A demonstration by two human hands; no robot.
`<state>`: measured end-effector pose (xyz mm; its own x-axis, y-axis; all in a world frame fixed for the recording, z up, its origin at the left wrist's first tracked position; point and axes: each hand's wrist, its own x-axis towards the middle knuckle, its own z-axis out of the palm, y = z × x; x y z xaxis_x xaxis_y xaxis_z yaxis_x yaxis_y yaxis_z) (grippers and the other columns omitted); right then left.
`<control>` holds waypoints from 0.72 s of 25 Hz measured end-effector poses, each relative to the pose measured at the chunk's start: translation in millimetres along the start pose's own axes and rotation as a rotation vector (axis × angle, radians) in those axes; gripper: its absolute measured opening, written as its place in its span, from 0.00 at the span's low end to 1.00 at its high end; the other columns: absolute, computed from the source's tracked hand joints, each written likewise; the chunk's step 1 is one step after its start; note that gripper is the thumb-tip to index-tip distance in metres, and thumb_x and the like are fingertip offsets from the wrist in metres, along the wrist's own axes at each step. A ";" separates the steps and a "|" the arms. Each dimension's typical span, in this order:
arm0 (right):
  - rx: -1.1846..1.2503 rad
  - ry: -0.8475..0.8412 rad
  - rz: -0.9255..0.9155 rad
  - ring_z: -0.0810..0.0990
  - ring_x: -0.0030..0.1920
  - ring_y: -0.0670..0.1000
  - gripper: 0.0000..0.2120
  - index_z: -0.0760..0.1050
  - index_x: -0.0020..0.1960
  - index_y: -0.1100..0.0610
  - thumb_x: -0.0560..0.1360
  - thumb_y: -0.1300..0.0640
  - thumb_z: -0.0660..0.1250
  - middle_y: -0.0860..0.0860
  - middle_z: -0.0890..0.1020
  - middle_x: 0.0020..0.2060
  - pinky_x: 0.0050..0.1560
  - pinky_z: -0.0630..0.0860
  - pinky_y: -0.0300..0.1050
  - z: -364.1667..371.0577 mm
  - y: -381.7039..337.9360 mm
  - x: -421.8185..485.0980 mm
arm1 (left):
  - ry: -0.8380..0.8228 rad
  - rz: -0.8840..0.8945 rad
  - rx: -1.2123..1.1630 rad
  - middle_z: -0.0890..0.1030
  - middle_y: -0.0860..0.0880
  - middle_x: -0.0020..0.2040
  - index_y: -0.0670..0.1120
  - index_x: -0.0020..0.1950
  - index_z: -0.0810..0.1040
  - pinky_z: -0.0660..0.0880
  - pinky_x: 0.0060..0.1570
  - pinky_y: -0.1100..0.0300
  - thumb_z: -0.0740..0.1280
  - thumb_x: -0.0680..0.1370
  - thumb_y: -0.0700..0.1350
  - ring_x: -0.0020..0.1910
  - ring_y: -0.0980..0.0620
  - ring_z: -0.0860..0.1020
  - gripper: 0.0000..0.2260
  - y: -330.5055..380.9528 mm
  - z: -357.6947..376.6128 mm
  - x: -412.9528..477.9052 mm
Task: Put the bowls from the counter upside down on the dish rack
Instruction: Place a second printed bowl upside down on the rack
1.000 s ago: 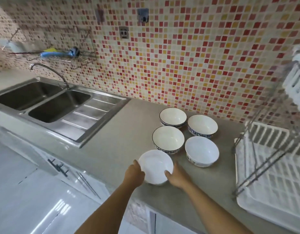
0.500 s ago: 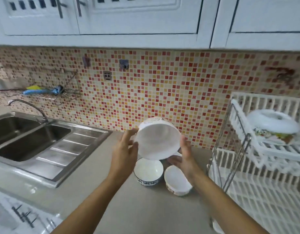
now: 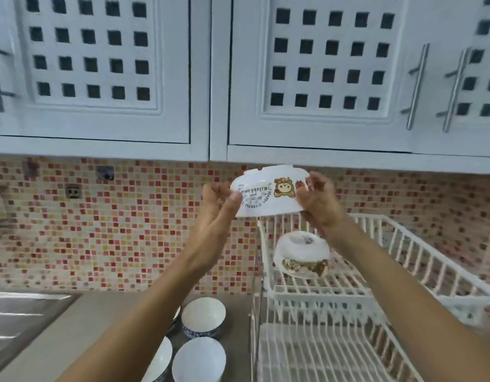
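Both hands hold a white bowl with a cartoon bear print (image 3: 268,193) upside down in the air, above the left end of the dish rack's upper tier. My left hand (image 3: 220,201) grips its left side and my right hand (image 3: 318,199) its right side. Below it, another white bowl with a floral band (image 3: 301,252) lies upside down on the white two-tier dish rack (image 3: 403,260). On the counter, left of the rack, stand upright bowls: one with a blue pattern (image 3: 203,317), a plain white one (image 3: 198,359), and one partly hidden by my left arm (image 3: 161,359).
A grey counter (image 3: 73,332) runs along a red and yellow mosaic wall. The steel sink's drainboard (image 3: 15,323) is at the far left. White wall cupboards (image 3: 210,78) hang close overhead. The rack's lower tier (image 3: 320,354) sits at the bottom right.
The bowl was lifted off the counter, turned from tilted to upside down, and carried up and right over the rack. The view tilted upward toward the cupboards.
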<state>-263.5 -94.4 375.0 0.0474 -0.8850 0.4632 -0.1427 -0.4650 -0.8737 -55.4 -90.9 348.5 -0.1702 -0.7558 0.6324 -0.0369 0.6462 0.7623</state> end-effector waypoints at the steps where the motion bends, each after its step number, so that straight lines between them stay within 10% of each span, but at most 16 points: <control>1: -0.123 -0.030 -0.022 0.76 0.55 0.44 0.44 0.58 0.68 0.44 0.58 0.30 0.70 0.47 0.72 0.63 0.55 0.71 0.40 -18.8 1.6 1.7 | -0.024 -0.008 0.003 0.73 0.54 0.49 0.55 0.53 0.63 0.75 0.47 0.67 0.56 0.79 0.57 0.47 0.66 0.77 0.09 3.4 14.8 8.3; 5: -0.459 -0.092 -0.013 0.71 0.64 0.48 0.61 0.55 0.74 0.48 0.47 0.22 0.66 0.45 0.69 0.64 0.63 0.69 0.45 -79.0 24.5 1.2 | -0.098 -0.105 0.060 0.74 0.53 0.49 0.49 0.55 0.61 0.76 0.33 0.72 0.60 0.71 0.62 0.45 0.62 0.78 0.22 -3.8 65.7 36.0; 13: -0.646 -0.312 0.160 0.68 0.64 0.46 0.46 0.55 0.74 0.51 0.65 0.48 0.77 0.43 0.68 0.62 0.60 0.66 0.39 -120.0 90.0 31.7 | -0.129 -0.407 0.211 0.68 0.43 0.68 0.48 0.69 0.59 0.71 0.58 0.51 0.52 0.79 0.61 0.62 0.45 0.71 0.24 -69.5 135.5 81.8; 18: -0.699 -0.412 0.218 0.65 0.70 0.52 0.51 0.50 0.75 0.48 0.62 0.44 0.78 0.48 0.64 0.71 0.70 0.65 0.49 -121.3 121.8 48.9 | -0.116 -0.516 0.273 0.65 0.41 0.72 0.45 0.72 0.57 0.68 0.66 0.48 0.52 0.79 0.62 0.69 0.41 0.68 0.28 -93.3 144.8 86.1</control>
<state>-398.5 -191.3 309.3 0.2855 -0.9546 0.0848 -0.7639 -0.2801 -0.5813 -209.2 -200.8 311.9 -0.1689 -0.9728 0.1585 -0.3930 0.2139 0.8943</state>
